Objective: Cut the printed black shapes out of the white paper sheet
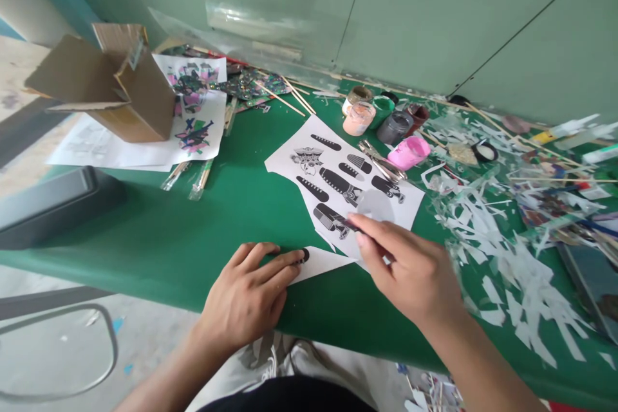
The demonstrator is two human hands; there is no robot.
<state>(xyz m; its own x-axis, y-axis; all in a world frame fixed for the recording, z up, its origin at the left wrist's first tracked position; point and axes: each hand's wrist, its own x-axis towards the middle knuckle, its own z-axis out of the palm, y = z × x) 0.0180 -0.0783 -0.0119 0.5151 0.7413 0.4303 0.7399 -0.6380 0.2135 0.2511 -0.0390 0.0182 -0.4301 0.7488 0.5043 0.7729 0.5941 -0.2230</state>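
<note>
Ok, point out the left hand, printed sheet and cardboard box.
Left hand [246,295]: head view, back of the hand.
Printed sheet [331,159]: head view, blank white patch between figures.
Cardboard box [149,100]: head view, outer side wall.

Black clothing [284,395] and pale laced shoes [309,360] show.

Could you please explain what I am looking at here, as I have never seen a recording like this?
There is no machine: these are a person's bare hands, seen from a camera worn on the head, looking forward and down. The left hand rests its fingers on a small piece of white paper on the green table. The right hand pinches a slim dark object, too unclear to identify, over a printed sheet of black shapes. Around them are small jars, seemingly of paint, white scraps on the right and an open cardboard box on the left.
</note>
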